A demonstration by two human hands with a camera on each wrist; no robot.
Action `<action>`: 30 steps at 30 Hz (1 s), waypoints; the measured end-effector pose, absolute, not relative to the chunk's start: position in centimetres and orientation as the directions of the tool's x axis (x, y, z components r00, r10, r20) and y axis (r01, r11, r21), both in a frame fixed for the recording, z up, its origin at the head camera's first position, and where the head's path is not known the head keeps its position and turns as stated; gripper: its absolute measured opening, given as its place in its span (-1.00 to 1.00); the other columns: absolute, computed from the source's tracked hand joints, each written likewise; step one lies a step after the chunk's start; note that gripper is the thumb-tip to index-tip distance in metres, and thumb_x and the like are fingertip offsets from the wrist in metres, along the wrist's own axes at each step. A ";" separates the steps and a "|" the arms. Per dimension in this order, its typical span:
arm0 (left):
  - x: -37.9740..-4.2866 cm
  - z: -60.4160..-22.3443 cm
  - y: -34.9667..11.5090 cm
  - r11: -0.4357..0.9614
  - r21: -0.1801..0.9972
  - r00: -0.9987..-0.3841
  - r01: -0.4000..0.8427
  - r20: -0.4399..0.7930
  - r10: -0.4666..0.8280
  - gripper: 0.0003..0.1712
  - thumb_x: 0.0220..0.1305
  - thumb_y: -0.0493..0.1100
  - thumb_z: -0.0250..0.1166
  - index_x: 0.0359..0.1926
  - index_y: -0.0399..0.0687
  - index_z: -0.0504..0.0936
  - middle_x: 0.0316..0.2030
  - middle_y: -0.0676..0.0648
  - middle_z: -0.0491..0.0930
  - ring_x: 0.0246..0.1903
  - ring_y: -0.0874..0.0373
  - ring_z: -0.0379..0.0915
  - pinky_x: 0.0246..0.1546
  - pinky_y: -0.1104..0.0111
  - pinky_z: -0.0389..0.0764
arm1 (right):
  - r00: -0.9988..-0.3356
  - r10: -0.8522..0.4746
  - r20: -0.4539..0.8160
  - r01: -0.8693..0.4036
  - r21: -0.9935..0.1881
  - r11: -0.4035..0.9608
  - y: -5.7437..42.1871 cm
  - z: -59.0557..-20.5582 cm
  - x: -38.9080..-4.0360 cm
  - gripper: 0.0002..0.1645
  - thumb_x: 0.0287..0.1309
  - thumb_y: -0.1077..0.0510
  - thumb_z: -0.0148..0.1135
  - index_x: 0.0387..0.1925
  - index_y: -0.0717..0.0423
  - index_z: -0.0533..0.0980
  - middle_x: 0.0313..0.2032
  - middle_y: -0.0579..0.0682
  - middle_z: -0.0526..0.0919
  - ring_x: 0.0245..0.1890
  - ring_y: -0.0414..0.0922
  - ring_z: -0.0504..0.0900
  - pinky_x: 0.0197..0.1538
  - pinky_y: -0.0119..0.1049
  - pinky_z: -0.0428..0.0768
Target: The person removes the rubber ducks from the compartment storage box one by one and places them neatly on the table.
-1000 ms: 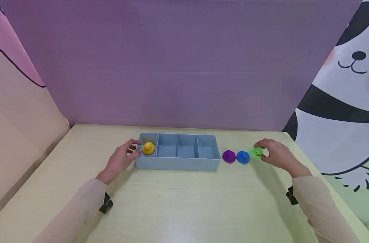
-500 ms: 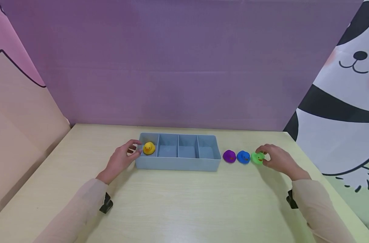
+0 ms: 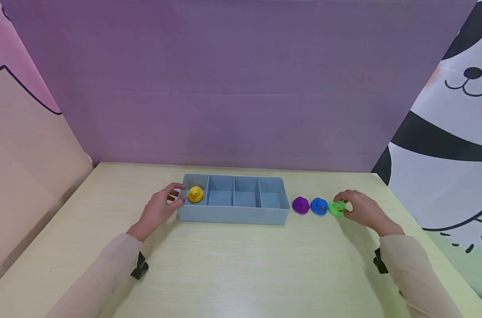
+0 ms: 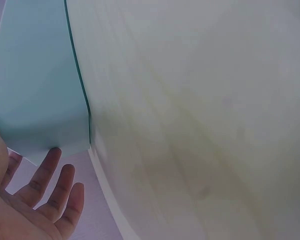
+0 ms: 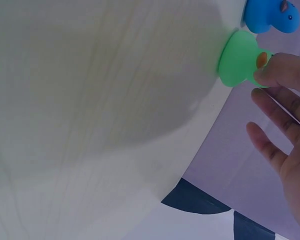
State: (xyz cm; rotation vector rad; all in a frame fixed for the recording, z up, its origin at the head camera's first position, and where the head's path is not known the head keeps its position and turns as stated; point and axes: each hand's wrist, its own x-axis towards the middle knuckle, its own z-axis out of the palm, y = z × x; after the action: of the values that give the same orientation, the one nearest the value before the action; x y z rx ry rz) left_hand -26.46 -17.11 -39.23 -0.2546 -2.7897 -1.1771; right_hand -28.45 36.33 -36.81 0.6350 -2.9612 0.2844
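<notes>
A pale blue box (image 3: 234,215) with several compartments in a row stands near the table's far side. In its leftmost compartment sits a yellow rubber duck (image 3: 195,194). My left hand (image 3: 159,205) is at the box's left end, thumb and index fingertips right at the rim. In the left wrist view the index fingertip meets the end wall, the other fingers loosely spread. My right hand (image 3: 364,211) pinches the head of a green rubber duck (image 3: 336,208) between thumb and index finger. The duck's base sits at the tabletop, beside a blue rubber duck (image 3: 318,206).
A purple rubber duck (image 3: 300,205) lies between the box and the blue duck, making a row with the green one. The light wooden table (image 3: 225,265) ends at a purple backdrop (image 3: 233,88). A panda print (image 3: 443,176) hangs along the right side.
My right hand has come slightly down and toward me with the green duck, which now stands more upright in line with the blue one. The left hand has stayed at the box's end.
</notes>
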 end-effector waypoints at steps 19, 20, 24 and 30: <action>-26.4 -39.1 -17.0 0.692 0.699 -0.983 0.182 0.150 0.108 -0.58 0.26 -0.03 0.13 0.13 0.05 0.39 -0.06 -0.18 0.54 -0.07 -0.06 0.48 -0.16 0.14 0.57 | -0.896 -0.420 0.144 -0.441 -0.168 0.882 36.2 -36.0 -28.3 -0.59 -0.16 0.42 0.25 -0.14 0.26 0.52 -0.18 0.17 0.59 -0.18 0.14 0.53 -0.14 0.06 0.53; -26.4 -39.1 -17.0 0.691 0.699 -0.982 0.185 0.152 0.110 -0.58 0.26 -0.03 0.13 0.13 0.05 0.39 -0.06 -0.18 0.54 -0.07 -0.06 0.48 -0.16 0.14 0.57 | -0.894 -0.422 0.149 -0.444 -0.164 0.881 36.2 -35.8 -28.3 -0.59 -0.16 0.42 0.25 -0.14 0.26 0.52 -0.18 0.18 0.59 -0.18 0.15 0.53 -0.14 0.06 0.53; -26.4 -39.2 -17.0 0.690 0.697 -0.981 0.193 0.159 0.113 -0.59 0.26 -0.03 0.14 0.12 0.07 0.39 -0.06 -0.18 0.54 -0.08 -0.06 0.48 -0.17 0.16 0.57 | -0.886 -0.428 0.178 -0.455 -0.155 0.877 35.8 -35.3 -28.2 -0.61 -0.13 0.40 0.23 -0.14 0.25 0.51 -0.17 0.19 0.58 -0.18 0.14 0.53 -0.15 0.06 0.53; -26.3 -39.1 -17.0 0.688 0.697 -0.979 0.202 0.169 0.116 -0.61 0.26 -0.05 0.13 0.11 0.07 0.39 -0.07 -0.18 0.55 -0.09 -0.07 0.49 -0.17 0.15 0.58 | -0.865 -0.455 0.213 -0.488 -0.146 0.860 34.7 -34.6 -28.2 -0.62 -0.12 0.39 0.24 -0.14 0.22 0.50 -0.18 0.14 0.58 -0.18 0.11 0.53 -0.14 0.02 0.53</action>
State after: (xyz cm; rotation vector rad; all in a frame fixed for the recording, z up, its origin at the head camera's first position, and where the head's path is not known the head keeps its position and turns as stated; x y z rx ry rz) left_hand -26.32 -17.04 -39.12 -0.2633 -2.7835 -1.1690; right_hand -28.25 34.70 -34.65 0.7316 -2.8629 0.2920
